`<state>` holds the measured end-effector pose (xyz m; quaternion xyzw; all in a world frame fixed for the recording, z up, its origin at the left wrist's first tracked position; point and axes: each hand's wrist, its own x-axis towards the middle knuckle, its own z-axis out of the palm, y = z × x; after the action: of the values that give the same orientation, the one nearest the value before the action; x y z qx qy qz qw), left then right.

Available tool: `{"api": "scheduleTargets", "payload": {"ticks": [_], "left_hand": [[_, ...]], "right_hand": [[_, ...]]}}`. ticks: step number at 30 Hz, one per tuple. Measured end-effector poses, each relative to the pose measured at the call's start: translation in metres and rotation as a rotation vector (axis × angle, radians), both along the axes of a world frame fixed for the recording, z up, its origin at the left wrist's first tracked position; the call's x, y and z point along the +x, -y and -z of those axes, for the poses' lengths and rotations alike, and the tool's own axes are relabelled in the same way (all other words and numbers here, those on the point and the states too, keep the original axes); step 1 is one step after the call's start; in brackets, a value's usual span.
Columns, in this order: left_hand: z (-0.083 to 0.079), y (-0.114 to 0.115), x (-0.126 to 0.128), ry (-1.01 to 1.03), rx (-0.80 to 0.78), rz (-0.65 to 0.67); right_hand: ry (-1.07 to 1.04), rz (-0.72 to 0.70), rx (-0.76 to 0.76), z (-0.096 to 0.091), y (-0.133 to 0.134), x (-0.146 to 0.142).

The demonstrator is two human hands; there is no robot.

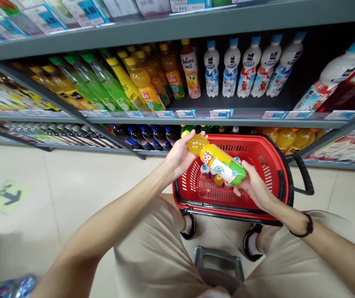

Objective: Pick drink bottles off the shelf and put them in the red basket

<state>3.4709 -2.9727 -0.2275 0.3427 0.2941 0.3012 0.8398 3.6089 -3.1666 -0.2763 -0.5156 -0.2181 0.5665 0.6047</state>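
An orange Qoo juice bottle lies tilted between my two hands, over the red shopping basket. My left hand is closed round its neck end, near the yellow cap. The bottle's base rests in the fingers of my right hand, which wears a dark band at the wrist. Below the juice bottle, several small bottles lie inside the basket, partly hidden by it. The basket's black handle sticks out at the right.
A grey shelf ahead bears several white bottles with blue caps and rows of juice bottles. Dark cola bottles stand on the bottom shelf. A grey stool is between my legs. A floor sticker shows an arrow.
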Motion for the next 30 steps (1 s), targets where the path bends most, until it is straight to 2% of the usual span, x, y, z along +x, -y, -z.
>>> {"api": "scheduleTargets", "payload": {"ticks": [6,9,15,19,24,30], "left_hand": [[0.002,-0.008,0.0,0.017,-0.044,-0.052],[-0.001,-0.007,-0.002,0.036,-0.044,-0.055],[-0.002,-0.006,-0.005,0.063,-0.053,-0.011],[-0.002,-0.005,-0.007,0.091,-0.046,0.003],[-0.006,-0.003,-0.008,0.126,-0.04,0.027],[-0.005,-0.001,-0.009,0.145,-0.032,0.061]], "right_hand": [[0.598,0.092,0.154,0.007,0.009,0.002],[0.672,0.124,0.175,0.009,0.011,0.002],[0.513,0.153,0.128,-0.001,0.007,0.006],[0.323,0.153,0.1,-0.006,0.003,0.007],[0.06,0.031,0.054,-0.008,0.003,0.008],[-0.156,-0.17,-0.094,-0.005,0.004,0.013]]}}
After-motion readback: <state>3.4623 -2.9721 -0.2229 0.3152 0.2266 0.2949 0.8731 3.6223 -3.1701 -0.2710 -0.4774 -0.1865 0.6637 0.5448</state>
